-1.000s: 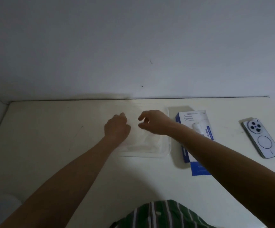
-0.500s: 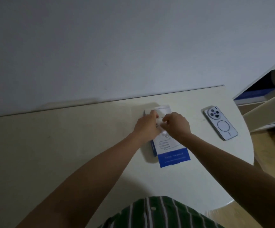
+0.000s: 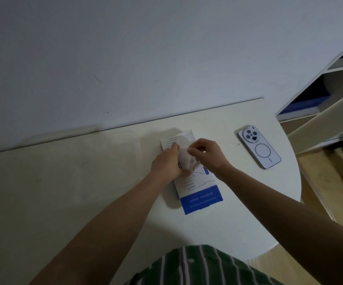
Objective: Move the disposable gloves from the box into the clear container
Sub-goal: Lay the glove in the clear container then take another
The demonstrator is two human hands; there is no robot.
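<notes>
Step in hand, extraction: your left hand (image 3: 166, 164) and right hand (image 3: 208, 155), fingers pinching 1 glove (image 3: 187, 160) above the box (image 3: 199, 192); next, likely, carry it to the clear container.

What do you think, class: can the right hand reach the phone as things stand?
Probably yes: the phone lies on bare table just right of the right hand, nothing between them. That hand is pinching a glove, though, so it should release it first.
</notes>
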